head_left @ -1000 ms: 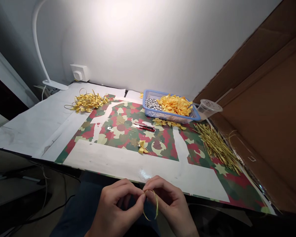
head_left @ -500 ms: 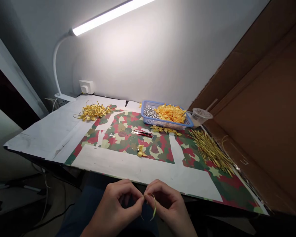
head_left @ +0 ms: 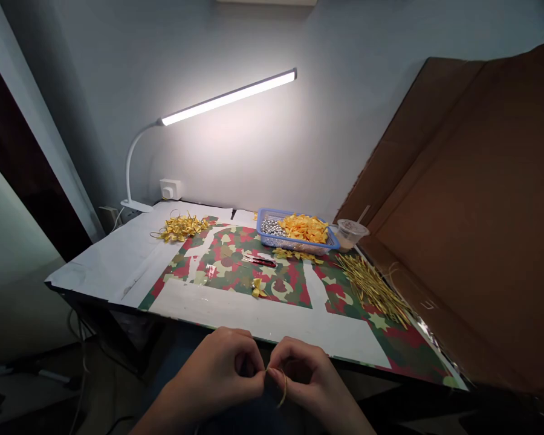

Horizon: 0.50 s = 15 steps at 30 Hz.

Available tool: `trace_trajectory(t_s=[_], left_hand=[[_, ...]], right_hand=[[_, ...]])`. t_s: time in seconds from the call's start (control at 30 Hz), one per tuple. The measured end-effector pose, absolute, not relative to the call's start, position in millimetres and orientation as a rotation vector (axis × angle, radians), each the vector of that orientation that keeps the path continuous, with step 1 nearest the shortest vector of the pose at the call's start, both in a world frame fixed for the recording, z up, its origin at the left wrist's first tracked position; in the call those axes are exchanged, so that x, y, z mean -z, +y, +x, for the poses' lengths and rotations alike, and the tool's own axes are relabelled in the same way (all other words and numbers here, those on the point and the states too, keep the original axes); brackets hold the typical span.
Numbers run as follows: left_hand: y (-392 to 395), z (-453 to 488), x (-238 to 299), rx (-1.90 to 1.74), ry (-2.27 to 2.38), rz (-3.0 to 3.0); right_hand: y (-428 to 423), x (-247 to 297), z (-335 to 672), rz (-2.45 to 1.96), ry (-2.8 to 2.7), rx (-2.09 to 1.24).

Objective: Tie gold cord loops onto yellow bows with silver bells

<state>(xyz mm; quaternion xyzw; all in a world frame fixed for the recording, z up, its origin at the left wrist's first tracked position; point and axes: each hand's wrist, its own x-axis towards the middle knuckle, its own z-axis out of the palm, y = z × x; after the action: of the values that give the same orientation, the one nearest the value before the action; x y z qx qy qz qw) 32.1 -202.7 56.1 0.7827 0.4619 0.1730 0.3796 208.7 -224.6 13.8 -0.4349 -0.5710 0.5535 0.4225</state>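
Just off the near edge of the table [head_left: 104, 260], I have both bare hands fingertip to fingertip. Left hand [head_left: 236, 370]: thumb and forefinger pinched on a thin gold tie [head_left: 284, 388]. Right hand [head_left: 306, 373]: same pinch, with the tie's curved tail hanging out past the thumb. So it's grasped from both sides, out over a blue-clad leg [head_left: 179, 350]; how it wraps at the pinch is too small for me to read.

Next out, a white paper strip [head_left: 236, 311] along the front, then camo-patterned paper [head_left: 299, 295] carrying one gold bow [head_left: 258, 290] with a silver bead at its left. Behind that, red-handled snips [head_left: 263, 261], blades pointing left. Bundle of gold ties [head_left: 374, 290] on the right, loosely parallel.

Farther back: loose gold bows [head_left: 294, 255] along the front of a blue mesh basket [head_left: 299, 243]. Inside it, silver beads [head_left: 272, 227] left, yellow bows [head_left: 306, 228] right. Clear plastic cup [head_left: 351, 234] just beside. Heap of looped gold bows [head_left: 184, 228] back left; lit desk lamp [head_left: 229, 98] behind, against a pale wall [head_left: 344, 121]. Brown cardboard [head_left: 471, 199] stands along the right.
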Motion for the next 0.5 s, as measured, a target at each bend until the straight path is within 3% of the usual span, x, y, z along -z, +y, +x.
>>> trace_trajectory(t_s=[0.13,0.27,0.5], left_hand=[[-156.4,23.1,-69.3,-0.347,0.98,2.062],[-86.0,14.0,-76.6,-0.282,1.068,2.153],[-28.3,31.9,-50.5,-0.188,0.981,2.171]], right_hand=[[-210.9,-13.3,218.4,-1.115,-1.316,-1.387],[-202.0,-3.3,228.4,-1.188,-1.076,-1.301],[-190.6,10.9,218.1,-1.279,-0.732,-1.167]])
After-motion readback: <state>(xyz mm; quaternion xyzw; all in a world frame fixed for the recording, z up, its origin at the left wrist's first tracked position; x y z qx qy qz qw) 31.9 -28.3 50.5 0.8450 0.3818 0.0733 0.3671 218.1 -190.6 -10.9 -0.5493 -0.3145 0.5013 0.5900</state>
